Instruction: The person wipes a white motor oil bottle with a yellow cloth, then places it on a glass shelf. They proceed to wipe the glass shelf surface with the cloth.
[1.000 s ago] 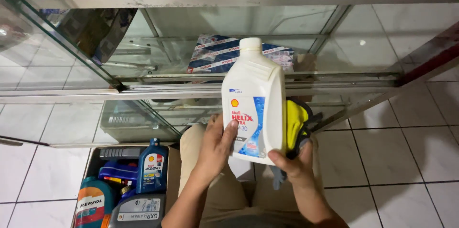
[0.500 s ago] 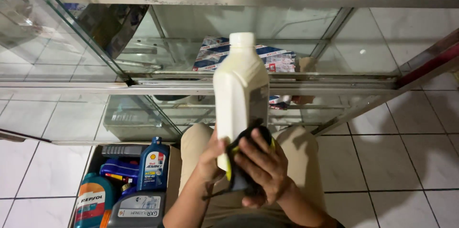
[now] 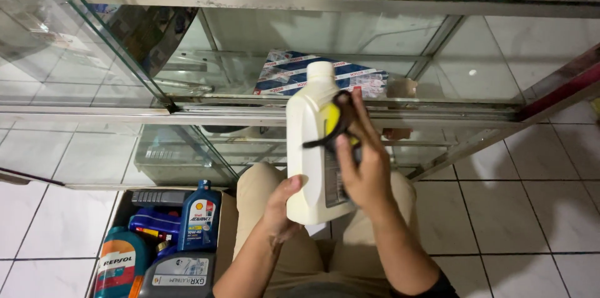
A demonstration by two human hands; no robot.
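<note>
A white plastic oil bottle (image 3: 310, 148) with a white cap stands upright in front of me, above my lap. My left hand (image 3: 282, 205) grips its lower left corner from below. My right hand (image 3: 362, 163) presses a yellow and black cloth (image 3: 335, 121) against the bottle's right side near the shoulder. The bottle's back label shows under my right palm. Behind it is a glass display cabinet (image 3: 337, 110) with metal rails.
A cardboard box (image 3: 156, 242) at lower left holds several oil bottles, blue, teal and grey. Blue and white packets (image 3: 294, 73) lie on the cabinet's glass shelf. White floor tiles (image 3: 519, 210) spread to the right. My knees in tan trousers (image 3: 256, 185) are below the bottle.
The bottle has been turned so its front label faces away. My right hand has slid the cloth from the bottle's base up to its shoulder.
</note>
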